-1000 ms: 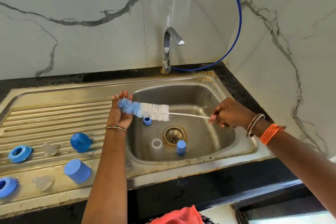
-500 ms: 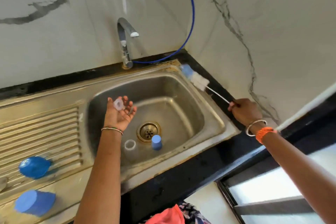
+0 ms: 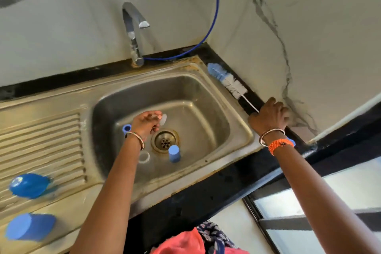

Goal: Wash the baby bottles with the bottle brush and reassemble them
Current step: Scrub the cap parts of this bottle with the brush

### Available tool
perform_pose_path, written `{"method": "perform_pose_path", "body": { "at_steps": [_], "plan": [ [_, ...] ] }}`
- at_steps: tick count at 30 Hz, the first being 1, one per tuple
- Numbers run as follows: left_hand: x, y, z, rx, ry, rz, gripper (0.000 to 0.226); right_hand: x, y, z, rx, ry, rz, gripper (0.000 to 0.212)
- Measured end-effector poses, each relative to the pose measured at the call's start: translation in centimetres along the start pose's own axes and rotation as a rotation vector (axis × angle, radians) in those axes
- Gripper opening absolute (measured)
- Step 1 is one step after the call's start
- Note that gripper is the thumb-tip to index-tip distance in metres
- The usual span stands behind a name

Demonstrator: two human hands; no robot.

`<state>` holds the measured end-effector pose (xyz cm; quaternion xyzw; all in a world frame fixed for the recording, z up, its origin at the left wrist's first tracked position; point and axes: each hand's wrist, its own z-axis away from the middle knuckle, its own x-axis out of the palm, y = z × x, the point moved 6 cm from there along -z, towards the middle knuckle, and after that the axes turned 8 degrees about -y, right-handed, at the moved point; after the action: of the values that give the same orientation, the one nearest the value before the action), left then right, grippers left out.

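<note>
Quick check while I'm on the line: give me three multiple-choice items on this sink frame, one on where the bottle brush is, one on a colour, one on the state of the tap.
1. Where does the bottle brush lie?
A. in the basin
B. on the black counter right of the sink
C. on the ribbed drainboard

2. What colour is the cap standing by the drain?
A. red
B. green
C. blue

3. What is the tap doing?
A. no stream visible
B. running hard
C. spraying sideways

Key: 1 B, its bristles rest on the dark ledge, the right hand at its handle. 2 C, it is plainly blue. 3 A, nothing falls from the spout.
</note>
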<state>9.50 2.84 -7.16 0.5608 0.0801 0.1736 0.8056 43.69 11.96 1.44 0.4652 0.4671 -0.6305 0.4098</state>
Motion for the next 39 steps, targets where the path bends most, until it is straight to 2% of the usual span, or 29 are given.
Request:
{"method": "perform_pose_path", "body": {
  "at_steps": [3, 5, 7, 10, 15, 20, 22, 24, 27, 34, 37, 39],
  "plan": [
    [-2.2, 0.8, 0.3, 0.052, 0.051, -0.219, 0.029, 1.1, -8.0, 3.4, -0.436, -0.012, -0.071, 0.05],
    [-3.2, 1.4, 0.6, 0.087, 0.06, -0.357, 0.033, 3.8, -13.9, 6.6, -0.742, -0.181, -0.206, 0.048],
    [-4.3, 1.6, 1.0, 0.094, 0.089, -0.473, 0.033, 7.5, -19.0, 9.4, -0.916, -0.391, -0.301, 0.049],
    [-6.0, 1.7, 1.6, 0.107, 0.121, -0.578, 0.022, 11.8, -24.3, 12.6, -1.064, -0.539, -0.301, 0.048],
    [-9.5, 0.7, 1.8, 0.093, 0.207, -0.697, 0.019, 15.1, -28.6, 13.2, -1.12, -0.548, -0.346, 0.024],
    [-10.3, -0.1, 0.3, 0.082, 0.147, -0.816, 0.016, 18.5, -29.6, 12.1, -1.138, -0.685, -0.324, 0.043],
    [-10.2, -0.8, -0.7, 0.009, 0.091, -0.841, 0.024, 20.4, -29.6, 11.1, -1.132, -0.686, -0.259, 0.047],
    [-10.4, -2.0, -1.4, -0.12, 0.044, -0.821, 0.036, 22.8, -29.2, 10.2, -1.099, -0.697, -0.152, 0.046],
    [-10.9, -3.3, -1.6, -0.178, 0.065, -0.767, 0.048, 25.5, -28.4, 9.3, -1.059, -0.695, -0.041, 0.034],
    [-11.5, -4.8, -2.1, -0.227, 0.09, -0.724, 0.042, 28.7, -28.6, 10.6, -1.092, -0.764, 0.106, 0.034],
    [-11.4, -5.0, -2.1, -0.211, 0.096, -0.77, 0.041, 27.8, -28.3, 10.3, -1.082, -0.786, 0.081, 0.046],
    [-10.9, -4.9, -2.6, -0.169, 0.076, -0.807, 0.037, 26.1, -27.8, 9.0, -1.045, -0.76, 0.036, 0.044]
  ]
}}
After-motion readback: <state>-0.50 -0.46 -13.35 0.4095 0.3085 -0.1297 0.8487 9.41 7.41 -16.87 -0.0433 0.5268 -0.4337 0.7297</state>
